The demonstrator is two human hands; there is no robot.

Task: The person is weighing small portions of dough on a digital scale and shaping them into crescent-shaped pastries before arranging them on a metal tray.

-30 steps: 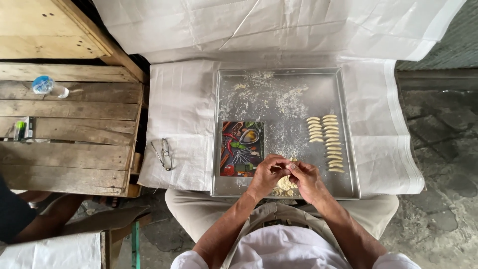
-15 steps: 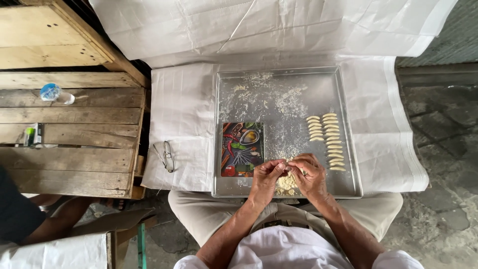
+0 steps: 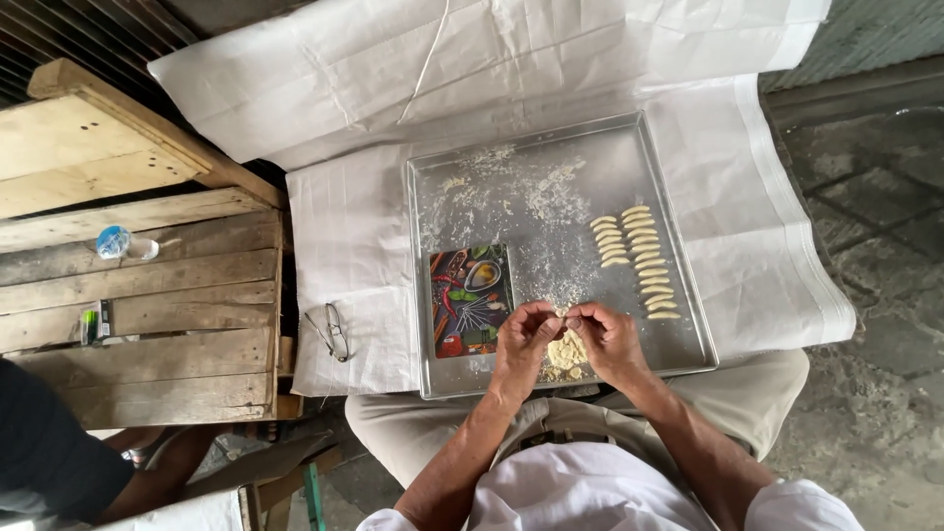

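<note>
Left hand (image 3: 524,339) and right hand (image 3: 608,337) brought together over the near edge of the shallow rectangular metal tray (image 3: 678,197), fingertips meeting and pinched on a small pale piece of dough (image 3: 563,312) — held just above the tray floor. Directly beneath the hands: a lumpy heap of pale yellow dough (image 3: 566,353), resting on the tray close to its near rim. Left of the hands, on the tray floor: a small rectangular board with a colourful printed picture (image 3: 470,299), lying flat. Right of the hands: two neat rows of short, shaped pale dough pieces (image 3: 637,260), laid side by side and running toward the far side. Flour scattered across the far half of the tray. Tray set on a white cloth-covered bench (image 3: 344,226), folded white sheeting heaped at the far edge. On the cloth, left of the tray: a folded pair of thin-rimmed spectacles (image 3: 331,329). Further left — a slatted wooden pallet (image 3: 147,285) carrying a small clear plastic bottle with a blue cap (image 3: 125,243).
</note>
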